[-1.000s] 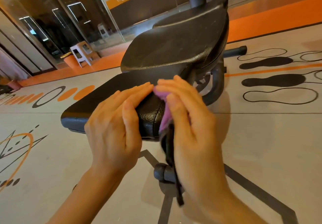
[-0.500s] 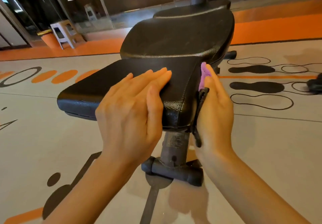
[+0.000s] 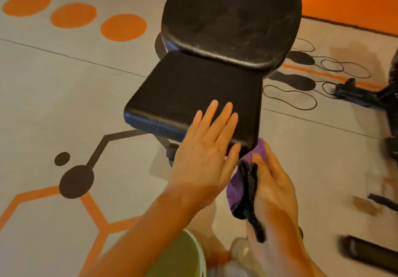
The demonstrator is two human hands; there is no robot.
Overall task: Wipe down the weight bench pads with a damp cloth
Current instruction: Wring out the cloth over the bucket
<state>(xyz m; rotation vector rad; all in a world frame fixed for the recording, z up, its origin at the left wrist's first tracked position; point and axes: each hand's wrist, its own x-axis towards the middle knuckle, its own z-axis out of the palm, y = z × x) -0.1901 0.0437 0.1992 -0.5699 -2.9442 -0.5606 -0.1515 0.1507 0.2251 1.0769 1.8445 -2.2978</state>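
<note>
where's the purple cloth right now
In the head view the purple cloth with black edging is low and right of centre, gripped by the right hand against the near right corner of the black padded seat.

The back pad (image 3: 231,20) is cut off by the top edge. The purple cloth (image 3: 241,188) is partly hidden behind both hands. Bottom-centre objects are blurred beyond telling.

The light is warm and even, with soft shiny spots on the front edge of the black seat pad (image 3: 189,95) and the back pad (image 3: 231,20). The hands cast pale, soft shadows on the floor (image 3: 53,95). The picture is a bit blurry all over, most at the bottom and right edges, and straight floor lines bend near the sides.
</note>
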